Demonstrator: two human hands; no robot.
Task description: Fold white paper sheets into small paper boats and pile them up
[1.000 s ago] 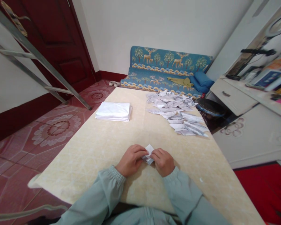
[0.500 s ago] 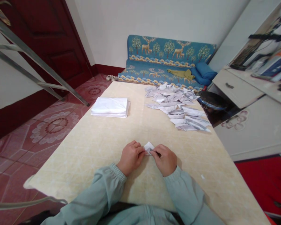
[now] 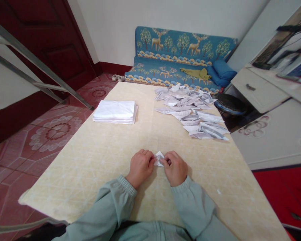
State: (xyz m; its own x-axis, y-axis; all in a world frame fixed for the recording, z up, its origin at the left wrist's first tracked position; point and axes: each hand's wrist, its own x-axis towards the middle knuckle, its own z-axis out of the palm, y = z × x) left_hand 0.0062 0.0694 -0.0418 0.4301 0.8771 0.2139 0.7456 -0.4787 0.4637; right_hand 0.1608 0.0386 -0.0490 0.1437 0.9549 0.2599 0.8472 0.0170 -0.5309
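Note:
A small piece of folded white paper [image 3: 159, 157], with a pointed top, is held just above or on the table between both hands. My left hand [image 3: 141, 167] pinches its left side, fingers curled in. Closed on the right side is my right hand [image 3: 175, 168], thumb and fingertips at the paper's edge. The fingers hide the paper's two side ends. Farther off to the left lies a stack of white paper sheets [image 3: 114, 111]. A heap of folded papers [image 3: 188, 103] covers the far right of the table.
The table [image 3: 85, 160] has a cream patterned cloth. A tiny white scrap [image 3: 218, 191] lies near its right side. Beyond stands a blue sofa [image 3: 165, 70] with deer patterns. A metal frame [image 3: 47, 67] leans on the left; white drawers [image 3: 261, 90] stand on the right.
The camera view has tilted and shifted slightly. Both hands stay on the small folded paper, and the right hand's fingers have moved a little along its edge.

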